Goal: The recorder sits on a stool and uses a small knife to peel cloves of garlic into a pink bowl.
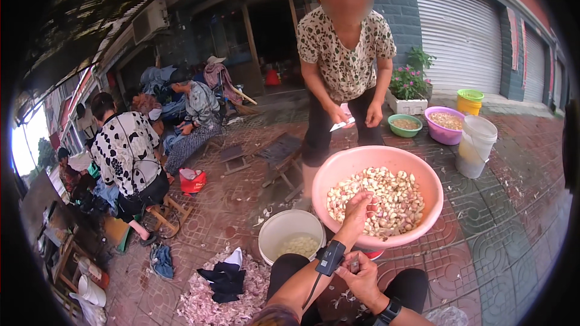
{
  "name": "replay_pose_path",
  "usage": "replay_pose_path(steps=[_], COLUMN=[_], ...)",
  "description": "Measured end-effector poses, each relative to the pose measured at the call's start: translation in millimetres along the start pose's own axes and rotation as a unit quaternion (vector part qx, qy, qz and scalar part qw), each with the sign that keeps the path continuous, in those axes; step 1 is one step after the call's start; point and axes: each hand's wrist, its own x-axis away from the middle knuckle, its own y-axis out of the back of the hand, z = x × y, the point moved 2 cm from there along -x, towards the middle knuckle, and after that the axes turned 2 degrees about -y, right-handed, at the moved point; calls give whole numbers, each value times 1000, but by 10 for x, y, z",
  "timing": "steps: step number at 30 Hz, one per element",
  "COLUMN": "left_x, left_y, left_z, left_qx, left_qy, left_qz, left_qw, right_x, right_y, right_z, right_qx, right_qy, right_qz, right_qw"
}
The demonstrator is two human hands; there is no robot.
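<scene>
A large pink basin (428, 226) full of garlic cloves (393, 196), some peeled white and some with purplish skin, stands in front of me. My left hand (359, 210) is over the near side of the cloves, fingers curled together; whatever they hold is hidden. My right hand (361, 279) is lower, near my lap and below the basin's rim. Its thumb and fingers are pinched together around something small that I cannot make out. Left of the basin, a white bucket (266, 241) has pale peeled cloves (299, 246) at its bottom.
Garlic skins (199, 305) are heaped at lower left, with dark cloth (225, 278) on top. A person (344, 54) stands beyond the basin, holding something white. A green bowl (405, 131), a purple basin (444, 133) and a white pail (476, 148) stand at right. Several people sit at left.
</scene>
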Motion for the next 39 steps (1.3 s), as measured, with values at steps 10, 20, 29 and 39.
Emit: replay_pose_path(steps=[10,20,29,39], left_x=[30,122,290,228], left_y=[0,-52,-289,-269], left_z=[8,29,-391,-349], left_qx=[-2,-38,-530,-368], left_qy=[-1,5,-334,-276], left_qz=[-4,-16,-3,-15], left_qw=[1000,999,779,888], right_x=[6,75,81,162], right_y=[-6,-17,-63,-98], right_z=[-101,-26,-71,-48], right_qx=[8,-4,-37,-72], right_qy=[24,-10,-25,-47], right_qz=[-4,-13,-15,1], right_qw=[1000,1000,999,996])
